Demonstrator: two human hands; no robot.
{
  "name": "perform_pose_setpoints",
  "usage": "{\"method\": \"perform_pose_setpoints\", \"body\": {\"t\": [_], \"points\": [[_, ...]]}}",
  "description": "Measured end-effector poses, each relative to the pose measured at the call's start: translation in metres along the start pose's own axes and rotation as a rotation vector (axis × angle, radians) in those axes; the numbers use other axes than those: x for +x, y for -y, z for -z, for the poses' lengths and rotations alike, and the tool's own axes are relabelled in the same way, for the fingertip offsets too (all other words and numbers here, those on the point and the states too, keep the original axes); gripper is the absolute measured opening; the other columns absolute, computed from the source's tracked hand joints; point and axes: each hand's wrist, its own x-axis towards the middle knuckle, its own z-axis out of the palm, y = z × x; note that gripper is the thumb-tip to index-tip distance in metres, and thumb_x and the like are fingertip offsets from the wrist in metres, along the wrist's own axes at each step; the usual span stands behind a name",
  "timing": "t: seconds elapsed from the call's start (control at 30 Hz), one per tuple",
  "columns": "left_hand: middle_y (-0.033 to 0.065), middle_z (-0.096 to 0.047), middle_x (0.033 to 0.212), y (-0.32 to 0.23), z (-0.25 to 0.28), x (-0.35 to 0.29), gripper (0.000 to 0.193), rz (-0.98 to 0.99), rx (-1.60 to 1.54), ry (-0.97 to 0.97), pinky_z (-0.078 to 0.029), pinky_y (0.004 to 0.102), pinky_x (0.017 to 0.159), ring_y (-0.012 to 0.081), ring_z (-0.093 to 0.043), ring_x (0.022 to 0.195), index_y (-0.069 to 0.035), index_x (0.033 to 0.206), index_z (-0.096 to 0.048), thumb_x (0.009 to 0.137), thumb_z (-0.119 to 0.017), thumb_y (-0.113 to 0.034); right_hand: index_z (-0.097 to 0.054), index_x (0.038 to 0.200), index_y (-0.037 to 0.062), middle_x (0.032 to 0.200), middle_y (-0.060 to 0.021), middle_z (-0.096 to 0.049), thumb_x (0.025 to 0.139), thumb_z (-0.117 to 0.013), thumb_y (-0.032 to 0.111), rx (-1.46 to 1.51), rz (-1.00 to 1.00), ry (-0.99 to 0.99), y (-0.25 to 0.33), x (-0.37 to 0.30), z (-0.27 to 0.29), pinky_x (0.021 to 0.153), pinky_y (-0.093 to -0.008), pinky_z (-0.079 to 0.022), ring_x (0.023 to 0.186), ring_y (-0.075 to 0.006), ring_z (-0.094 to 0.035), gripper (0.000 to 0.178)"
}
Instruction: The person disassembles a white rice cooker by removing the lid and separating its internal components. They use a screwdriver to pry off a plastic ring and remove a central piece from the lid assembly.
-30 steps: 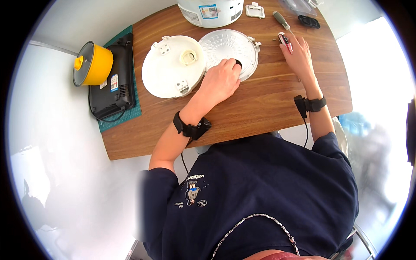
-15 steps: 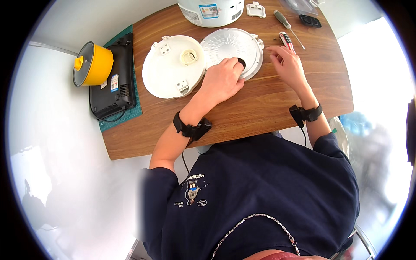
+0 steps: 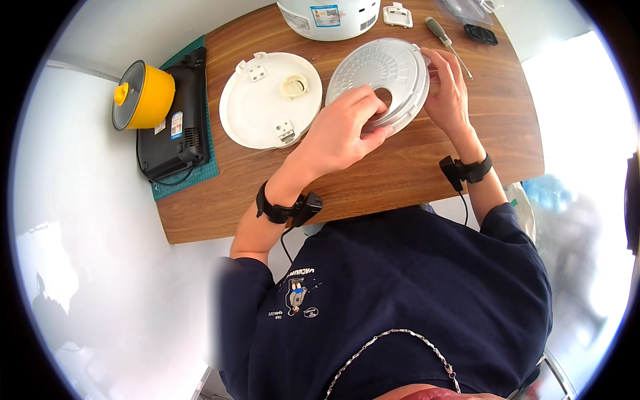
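Since half a second ago our right hand (image 3: 448, 93) has come off the surface near the screwdriver (image 3: 445, 37) and closed in on the far right rim of the grey disc (image 3: 393, 70), which now sits tipped, its right edge raised off the wood. Our left hand (image 3: 343, 130) stays at the disc's near side, much where it was.

Left grip: fingers (image 3: 360, 100) curl over the disc's near edge, the tips reaching the round hole in its middle, thumb below the rim (we cannot see whether the thumb presses from beneath). Right grip: fingers wrap the rim on the far right, palm facing the disc, grasping it. So the disc lies between our two hands, held on opposite sides, its ribbed face up toward us.

Just left of the disc, touching or nearly so, lies the white lid (image 3: 267, 103), flat, with a small cream ring on it. Beyond the disc stands the cooker body (image 3: 330, 12). Well to the left, a yellow pot (image 3: 143, 97) sits beside a black appliance (image 3: 177, 130) on a green mat (image 3: 200, 175).
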Motion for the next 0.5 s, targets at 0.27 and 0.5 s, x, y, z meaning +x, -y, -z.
{"method": "perform_pose_setpoints", "body": {"t": [0.27,0.5], "points": [[0.0032,-0.058,0.093,0.004,-0.001,-0.001,0.022,-0.01,-0.164,-0.111,-0.045,0.0269,0.065,0.0126,-0.055,0.075,-0.001,0.104,-0.064,0.095,-0.076,-0.017,-0.073,0.12,0.0097,0.119,-0.01,-0.067,0.081,-0.074,-0.008,-0.207,0.157,-0.203,-0.005,0.004,0.007,0.08,-0.0323,-0.06,0.092,-0.0218,-0.072,0.043],[-0.0019,-0.063,0.09,0.025,0.006,-0.004,0.026,0.121,-0.517,-0.322,-0.042,0.0212,0.066,0.0048,-0.049,0.072,-0.003,0.114,-0.069,0.104,-0.067,-0.027,-0.076,0.12,0.0045,0.115,-0.0117,-0.069,0.078,-0.08,-0.003,-0.235,0.16,-0.305,-0.012,0.005,0.041,0.086,-0.0314,-0.058,0.102,-0.0237,-0.071,0.042]]}}
